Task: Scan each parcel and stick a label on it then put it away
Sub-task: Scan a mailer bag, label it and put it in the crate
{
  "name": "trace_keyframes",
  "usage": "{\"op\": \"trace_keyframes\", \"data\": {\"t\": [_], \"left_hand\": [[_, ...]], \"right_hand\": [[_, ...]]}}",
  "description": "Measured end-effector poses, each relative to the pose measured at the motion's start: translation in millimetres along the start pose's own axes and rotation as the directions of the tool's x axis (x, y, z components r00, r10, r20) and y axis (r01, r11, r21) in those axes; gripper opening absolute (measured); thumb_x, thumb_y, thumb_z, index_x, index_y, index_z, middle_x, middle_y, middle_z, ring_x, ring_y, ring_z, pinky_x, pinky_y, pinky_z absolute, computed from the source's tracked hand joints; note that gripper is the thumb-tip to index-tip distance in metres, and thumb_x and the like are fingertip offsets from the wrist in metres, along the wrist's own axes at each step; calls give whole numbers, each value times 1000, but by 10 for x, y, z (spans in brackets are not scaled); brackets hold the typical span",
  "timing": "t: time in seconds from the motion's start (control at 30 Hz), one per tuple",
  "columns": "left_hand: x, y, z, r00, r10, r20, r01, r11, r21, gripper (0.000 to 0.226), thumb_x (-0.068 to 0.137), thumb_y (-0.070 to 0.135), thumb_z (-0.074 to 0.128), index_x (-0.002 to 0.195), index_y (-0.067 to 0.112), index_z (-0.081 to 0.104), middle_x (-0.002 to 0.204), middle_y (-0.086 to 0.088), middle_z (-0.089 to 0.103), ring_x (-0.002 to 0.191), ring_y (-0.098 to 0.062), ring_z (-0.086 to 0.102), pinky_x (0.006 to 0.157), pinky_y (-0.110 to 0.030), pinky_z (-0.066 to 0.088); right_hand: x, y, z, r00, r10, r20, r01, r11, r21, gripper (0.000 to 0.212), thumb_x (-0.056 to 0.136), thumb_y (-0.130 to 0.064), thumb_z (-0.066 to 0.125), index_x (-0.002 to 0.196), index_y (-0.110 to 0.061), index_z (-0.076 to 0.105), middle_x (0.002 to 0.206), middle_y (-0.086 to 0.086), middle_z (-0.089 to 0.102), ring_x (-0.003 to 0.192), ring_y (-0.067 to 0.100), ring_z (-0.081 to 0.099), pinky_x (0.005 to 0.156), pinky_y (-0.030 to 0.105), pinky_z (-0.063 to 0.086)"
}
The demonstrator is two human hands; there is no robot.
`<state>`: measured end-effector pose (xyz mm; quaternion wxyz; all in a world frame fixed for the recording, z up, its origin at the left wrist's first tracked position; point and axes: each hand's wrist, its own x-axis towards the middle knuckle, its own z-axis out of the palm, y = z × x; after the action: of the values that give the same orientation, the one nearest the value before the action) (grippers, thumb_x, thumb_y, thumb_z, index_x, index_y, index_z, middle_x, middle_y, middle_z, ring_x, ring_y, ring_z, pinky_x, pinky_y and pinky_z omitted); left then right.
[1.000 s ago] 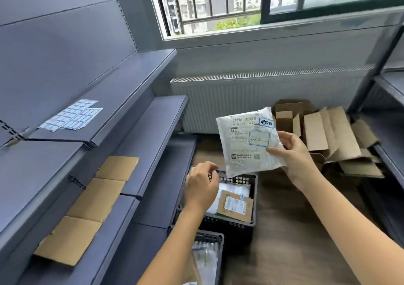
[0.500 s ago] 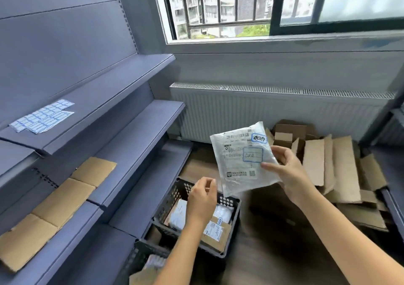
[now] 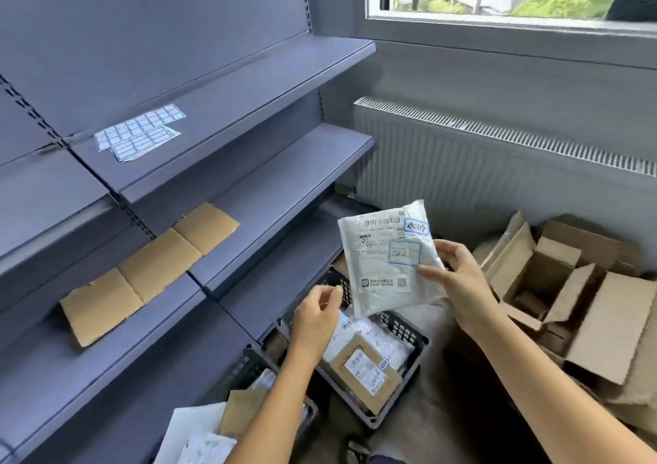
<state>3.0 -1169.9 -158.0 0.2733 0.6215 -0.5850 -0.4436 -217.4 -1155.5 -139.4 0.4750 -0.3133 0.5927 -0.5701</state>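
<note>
I hold the parcel (image 3: 387, 268) up in the air above the basket (image 3: 405, 327), my right hand (image 3: 458, 280) pinching its right edge, thumb on the front, fingers behind; my left hand (image 3: 316, 317) hangs loosely curled just below, nothing in it that I can see; the bag looks light, soft and slick, so I'd grip flat near the label (image 3: 404, 253), not a floppy corner

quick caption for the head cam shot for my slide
Right hand holds a labelled white parcel over a black basket of parcels, left hand beside it, grey shelves at left.
</note>
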Motion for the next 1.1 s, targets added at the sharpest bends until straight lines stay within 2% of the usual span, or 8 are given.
{"op": "trace_keyframes", "data": {"t": [0.13, 0.2, 0.27, 0.5, 0.67, 0.83, 0.93, 1.1], "left_hand": [[496, -12, -10, 967, -76, 244, 144, 950, -276, 61, 73, 61, 68, 119, 22, 55, 116, 8, 64, 105, -8, 62, 93, -30, 50], [706, -65, 19, 967, -85, 239, 163, 931, -327, 49, 77, 49, 70, 116, 23, 56, 113, 5, 67, 103, -12, 65, 94, -37, 52], [848, -134, 30, 974, -121, 191, 187, 906, -379, 31, 86, 31, 66, 114, 22, 57, 107, 6, 69, 97, -10, 66, 82, -27, 55], [1173, -516, 1, 957, -278, 84, 285, 839, -463, 25, 88, 23, 65, 111, 24, 56, 106, 8, 67, 93, -4, 65, 65, -11, 50], [1459, -1033, 209, 918, -396, 2, 337, 779, -529, 26, 90, 19, 63, 114, 23, 55, 106, 9, 66, 93, -1, 62, 67, -9, 49], [1704, -1832, 663, 821, -566, -77, 406, 673, -619, 29, 90, 21, 62, 117, 22, 52, 116, 5, 63, 94, 0, 59, 78, -16, 49], [1904, -2385, 1049, 768, -637, -56, 463, 614, -640, 29, 91, 15, 61, 117, 20, 48, 115, 5, 60, 84, 7, 54, 63, -5, 46], [2265, -3266, 1715, 702, -712, -8, 533, 532, -658, 25, 91, 11, 61, 111, 22, 53, 103, 10, 65, 82, 7, 58, 62, -7, 46]], "right_hand": [[444, 78, 299, 998, 10, 64, -7, 999, -53, 46, 73, 1, 74, 109, -20, 55, 114, -2, 62, 105, 13, 59, 81, 32, 50], [658, 144, 454, 994, 39, 103, -34, 998, -51, 47, 73, 4, 73, 109, -19, 54, 114, -1, 61, 105, 13, 60, 78, 28, 53], [810, 226, 596, 989, 64, 136, -57, 997, -56, 47, 74, 6, 72, 110, -19, 53, 115, 1, 61, 105, 13, 60, 71, 21, 53], [1281, 655, 958, 947, 215, 241, -189, 974, -124, 45, 78, 5, 69, 117, -12, 53, 118, 0, 61, 108, 17, 61, 81, 36, 55], [1715, 1191, 1080, 914, 264, 308, -214, 959, -185, 41, 81, 1, 68, 116, -13, 54, 110, -6, 63, 102, 7, 60, 76, 19, 51], [2023, 2025, 934, 950, 282, 131, -239, 933, -270, 24, 83, 4, 65, 94, -16, 56, 87, 0, 61, 77, 6, 58, 63, 6, 47], [2128, 2621, 813, 919, 358, 164, -289, 896, -337, 25, 83, 8, 63, 79, -15, 52, 74, 2, 57, 62, 7, 54, 58, 9, 46], [2263, 3660, 717, 846, 483, 226, -359, 829, -428, 27, 83, 12, 59, 74, -11, 47, 68, 3, 49, 58, 9, 46, 66, 26, 39]]}}
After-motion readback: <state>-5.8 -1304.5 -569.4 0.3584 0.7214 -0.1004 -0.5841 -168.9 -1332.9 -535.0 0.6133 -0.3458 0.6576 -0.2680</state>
